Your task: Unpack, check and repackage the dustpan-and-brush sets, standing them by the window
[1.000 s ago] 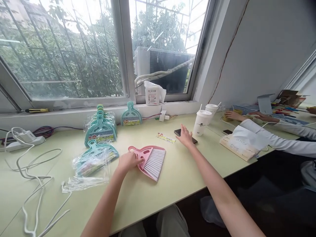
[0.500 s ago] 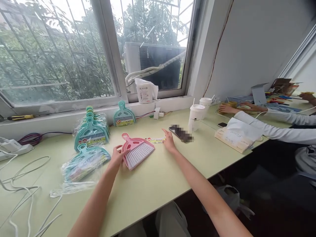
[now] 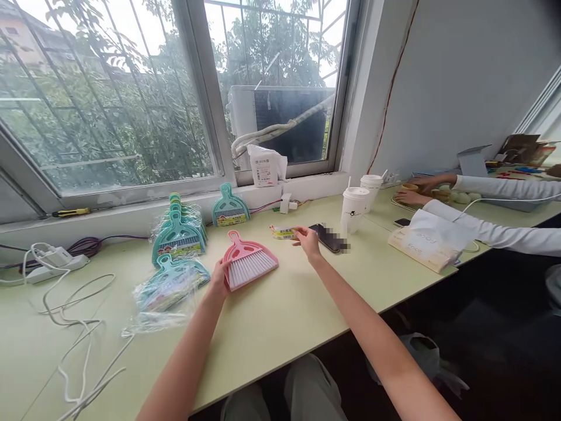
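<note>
My left hand [image 3: 218, 277] grips the left edge of a pink dustpan [image 3: 240, 250], which has a white-bristled brush [image 3: 252, 267] nested in it. Between the fingertips of my right hand [image 3: 308, 241] is a yellow-green printed label [image 3: 283, 233], raised a little over the table and partly hidden by the fingers. To the left, a teal dustpan set [image 3: 164, 270] lies with clear plastic wrap [image 3: 166, 318] around it. Behind that stands a row of wrapped teal dustpan sets [image 3: 177, 231]. One more teal set [image 3: 228, 206] leans against the sill.
A phone [image 3: 326, 237] lies right of my right hand, with white paper cups [image 3: 354, 207] behind it. Tissue packs [image 3: 423, 248] sit further right, near a co-worker's hands [image 3: 412, 197]. White cables [image 3: 79, 327] and a power strip [image 3: 56, 269] spread over the left side.
My right hand has picked the label up off the table and moved it slightly up and back. The dustpan has turned slightly in my left hand. The view has shifted left.
</note>
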`<state>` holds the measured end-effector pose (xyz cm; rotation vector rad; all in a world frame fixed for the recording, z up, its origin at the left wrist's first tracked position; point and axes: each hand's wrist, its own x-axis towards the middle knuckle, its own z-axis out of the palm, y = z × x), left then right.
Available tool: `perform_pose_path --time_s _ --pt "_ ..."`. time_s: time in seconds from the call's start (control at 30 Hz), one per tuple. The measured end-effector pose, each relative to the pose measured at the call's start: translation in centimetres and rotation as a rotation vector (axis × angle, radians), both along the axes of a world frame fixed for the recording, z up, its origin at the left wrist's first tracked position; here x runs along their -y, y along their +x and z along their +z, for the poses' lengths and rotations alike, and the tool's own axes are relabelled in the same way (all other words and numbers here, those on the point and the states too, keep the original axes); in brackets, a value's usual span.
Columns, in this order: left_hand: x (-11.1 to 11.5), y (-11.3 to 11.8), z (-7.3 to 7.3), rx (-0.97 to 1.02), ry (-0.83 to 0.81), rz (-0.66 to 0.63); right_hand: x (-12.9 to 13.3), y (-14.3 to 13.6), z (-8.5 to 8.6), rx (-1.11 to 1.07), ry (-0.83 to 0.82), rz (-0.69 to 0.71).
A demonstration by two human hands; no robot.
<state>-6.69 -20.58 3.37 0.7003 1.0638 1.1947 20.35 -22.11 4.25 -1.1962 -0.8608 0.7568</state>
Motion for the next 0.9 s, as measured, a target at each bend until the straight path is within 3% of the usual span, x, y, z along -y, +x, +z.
perform_pose_path --time_s 0.07,0.13,0.23,0.33,0.43,0.53,0.67,0.8,0.9 --pt "-0.2 0.2 -0.4 0.023 -0.022 -0.014 0.3 -1.3 1.8 -0.111 0.069 0.238" --pt "-0.5 0.4 -0.8 0.065 0.021 -0.011 0.4 -3.0 2.5 -0.253 0.111 0.408" --pt "-1.0 0.5 -1.3 0.11 0.141 -0.018 0.2 -5.5 1.0 -0.366 0.031 0.429" --pt "-1.2 0.5 -1.7 0.117 0.199 -0.055 -0.2 -7.3 -1.7 -0.179 -0.078 0.459" --pt "-1.1 0.6 -1.9 0.104 0.221 -0.133 -0.6 -7.8 -3.6 0.068 -0.064 0.3" --pt "-0.6 0.6 -1.9 0.108 0.278 -0.254 -0.7 -7.7 -4.2 0.201 -0.049 0.127" --pt "0.5 0.7 -1.4 0.068 0.341 -0.301 -0.3 -7.6 -4.0 0.282 -0.079 0.141" --pt "0.9 0.5 -1.0 0.012 0.388 -0.239 0.0 -7.7 -3.9 0.285 -0.12 0.113" --pt "0.6 0.2 -1.0 -0.019 0.382 -0.182 0.0 -7.6 -3.8 0.161 -0.166 0.122"
